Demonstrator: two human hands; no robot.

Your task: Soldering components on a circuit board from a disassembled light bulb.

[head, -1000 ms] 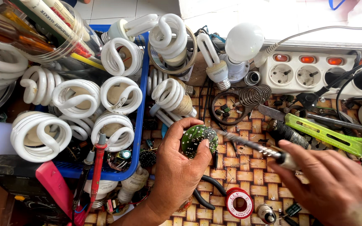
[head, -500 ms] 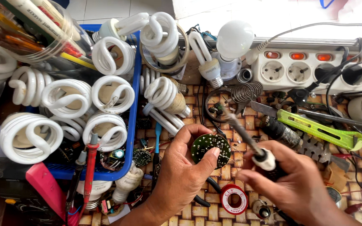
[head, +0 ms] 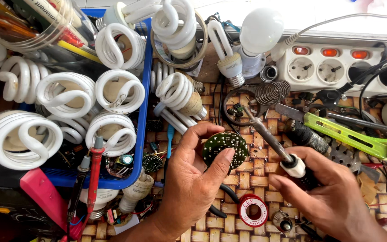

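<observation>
Woven mat (head: 256, 179), blue tray (head: 145, 112), solder reel (head: 253, 209), green pliers (head: 350, 136), power strip (head: 337, 67)

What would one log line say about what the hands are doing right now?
left hand: holds round green circuit board | right hand: holds soldering iron, tip away from board | surface: woven mat

Left hand (head: 193, 188) pinching a round green circuit board (head: 225, 150), right hand (head: 332, 197) gripping a soldering iron (head: 274, 143) just right of the board, tip pointing up-left above it, red solder reel (head: 253, 210) below, blue tray (head: 144, 112) of spiral bulbs left.
</observation>
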